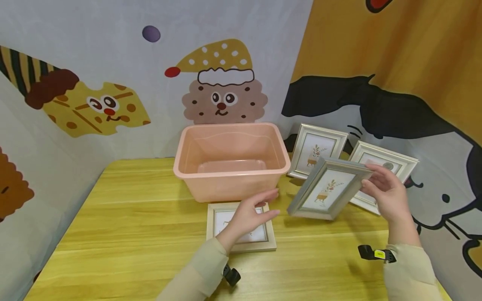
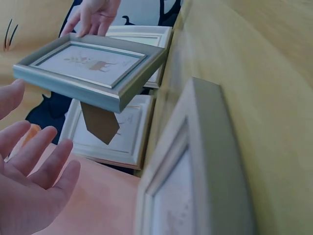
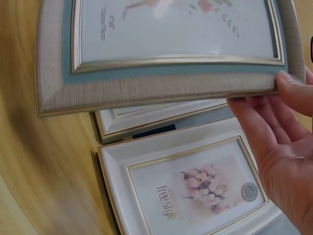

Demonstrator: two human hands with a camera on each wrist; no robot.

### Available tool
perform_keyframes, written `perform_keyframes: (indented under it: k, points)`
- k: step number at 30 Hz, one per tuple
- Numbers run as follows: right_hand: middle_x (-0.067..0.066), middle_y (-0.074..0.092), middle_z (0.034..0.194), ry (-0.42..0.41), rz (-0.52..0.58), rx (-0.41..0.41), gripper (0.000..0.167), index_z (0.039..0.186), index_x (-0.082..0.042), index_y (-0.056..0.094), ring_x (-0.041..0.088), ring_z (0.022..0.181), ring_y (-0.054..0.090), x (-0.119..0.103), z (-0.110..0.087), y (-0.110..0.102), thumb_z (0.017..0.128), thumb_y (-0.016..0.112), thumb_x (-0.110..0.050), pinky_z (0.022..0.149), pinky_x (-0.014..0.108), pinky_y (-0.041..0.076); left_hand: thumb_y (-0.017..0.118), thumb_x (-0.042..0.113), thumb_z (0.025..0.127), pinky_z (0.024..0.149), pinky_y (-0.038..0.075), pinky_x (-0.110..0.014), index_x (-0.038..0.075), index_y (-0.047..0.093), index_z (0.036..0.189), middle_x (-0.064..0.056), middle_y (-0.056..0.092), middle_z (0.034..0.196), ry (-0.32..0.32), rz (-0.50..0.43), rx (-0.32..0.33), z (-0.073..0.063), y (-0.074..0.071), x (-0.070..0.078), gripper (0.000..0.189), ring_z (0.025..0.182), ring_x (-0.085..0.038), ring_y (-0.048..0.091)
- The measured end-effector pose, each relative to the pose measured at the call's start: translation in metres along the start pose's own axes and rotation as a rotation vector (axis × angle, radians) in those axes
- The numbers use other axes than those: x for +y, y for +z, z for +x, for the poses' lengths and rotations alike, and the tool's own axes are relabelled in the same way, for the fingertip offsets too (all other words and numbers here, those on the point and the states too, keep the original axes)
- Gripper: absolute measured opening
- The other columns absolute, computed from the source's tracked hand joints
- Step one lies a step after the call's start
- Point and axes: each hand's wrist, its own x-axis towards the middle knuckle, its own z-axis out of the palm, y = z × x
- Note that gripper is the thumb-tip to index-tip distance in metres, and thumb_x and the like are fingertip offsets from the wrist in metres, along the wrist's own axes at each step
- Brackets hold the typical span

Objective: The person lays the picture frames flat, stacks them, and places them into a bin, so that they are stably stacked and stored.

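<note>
In the right hand [image 1: 391, 196] — gray frame [image 1: 327, 190]; behind — "free style" print [image 3: 198, 191]

Interior, type of premises uncertain: a table corner with homely, nursery-like furnishing, either a room in a home or a dressed set. Evidence: one wood-grain table [image 1: 113, 225], yellowish; fabric backdrop [image 1: 101, 25] at its rear and sides, softly folded at upper right, printed with a cartoon cheese [image 1: 126, 110], a cartoon biscuit [image 1: 226, 100] in a spotted nightcap, and a large whiskered animal face [image 1: 438, 179]; household goods, namely a pink tub [image 1: 229, 188] and several picture frames [image 1: 325, 190].
</note>
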Motion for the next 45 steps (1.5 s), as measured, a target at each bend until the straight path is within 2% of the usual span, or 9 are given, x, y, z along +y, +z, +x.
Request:
perform_keyframes:
  k: [7,11,16,23,28,31,35,40,45]
  points:
    - [-0.001,0.068,0.111,-0.068,0.252,-0.051,0.047,0.134,-0.003,0.058,0.008,0.095,0.068,0.004,-0.004,-0.004,0.093,0.053,0.019,0.074,0.022,0.058,0.074,0.027,0.091,0.108,0.042,-0.038,0.016,0.052,0.145,0.003,0.056,0.141,0.031,0.039,0.003,0.009,0.000,0.017,0.058,0.127,-0.015,0.053]
    - [0.003,0.069,0.110,-0.125,0.366,-0.119,0.048,0.134,0.001,0.055,0.012,0.093,0.069,0.009,-0.004,-0.005,0.093,0.046,0.024,0.075,0.025,0.059,0.074,0.025,0.091,0.108,0.043,-0.040,0.016,0.052,0.145,0.005,0.055,0.142,0.075,0.040,0.005,0.013,0.001,0.024,0.059,0.127,-0.014,0.052]
    - [0.004,0.070,0.112,-0.180,0.437,-0.199,0.047,0.134,0.001,0.054,0.014,0.094,0.069,0.015,-0.002,-0.002,0.094,0.044,0.023,0.076,0.026,0.059,0.074,0.025,0.091,0.109,0.041,-0.035,0.019,0.050,0.147,0.008,0.051,0.145,0.101,0.032,-0.002,0.015,0.000,0.032,0.061,0.132,-0.013,0.048]
    - [0.012,0.067,0.117,-0.204,0.641,-0.328,0.043,0.133,0.004,0.050,0.022,0.102,0.067,0.021,0.003,0.007,0.095,0.039,0.023,0.081,0.034,0.059,0.077,0.022,0.088,0.113,0.034,-0.038,0.026,0.047,0.149,0.011,0.046,0.149,0.117,0.010,-0.005,0.017,-0.003,0.041,0.068,0.138,-0.010,0.040]
    - [0.014,0.066,0.119,-0.188,0.705,-0.349,0.041,0.130,0.004,0.052,0.023,0.107,0.066,0.027,0.004,0.014,0.096,0.037,0.022,0.083,0.038,0.059,0.078,0.020,0.087,0.117,0.028,-0.043,0.028,0.044,0.150,0.006,0.040,0.155,0.135,0.006,-0.046,0.018,-0.002,0.041,0.072,0.141,-0.010,0.034]
    - [0.015,0.065,0.120,-0.174,0.750,-0.367,0.042,0.130,0.004,0.051,0.025,0.107,0.065,0.029,0.004,0.018,0.096,0.033,0.022,0.084,0.040,0.058,0.078,0.020,0.088,0.117,0.025,-0.044,0.031,0.041,0.152,0.010,0.035,0.157,0.114,-0.004,-0.078,0.016,-0.001,0.039,0.074,0.143,-0.009,0.030]
    - [0.014,0.065,0.121,-0.152,0.760,-0.361,0.043,0.131,0.001,0.052,0.024,0.106,0.065,0.030,0.004,0.024,0.097,0.035,0.021,0.083,0.041,0.058,0.077,0.025,0.088,0.117,0.025,-0.045,0.035,0.040,0.152,0.016,0.033,0.156,0.082,-0.043,-0.104,0.011,0.000,0.039,0.075,0.143,-0.010,0.029]
    - [0.014,0.064,0.122,-0.153,0.762,-0.355,0.042,0.132,0.001,0.052,0.025,0.106,0.066,0.029,0.004,0.029,0.097,0.038,0.019,0.082,0.041,0.058,0.079,0.024,0.086,0.118,0.023,-0.047,0.030,0.040,0.152,0.012,0.035,0.155,0.100,-0.053,-0.115,0.005,0.002,0.042,0.077,0.144,-0.017,0.030]
    - [0.015,0.065,0.121,-0.147,0.823,-0.404,0.044,0.132,0.001,0.054,0.025,0.103,0.067,0.031,0.006,0.036,0.097,0.036,0.020,0.079,0.039,0.060,0.080,0.014,0.084,0.117,0.026,-0.041,0.028,0.040,0.153,0.016,0.037,0.153,0.081,-0.052,-0.171,0.006,0.005,0.042,0.080,0.142,-0.011,0.032]
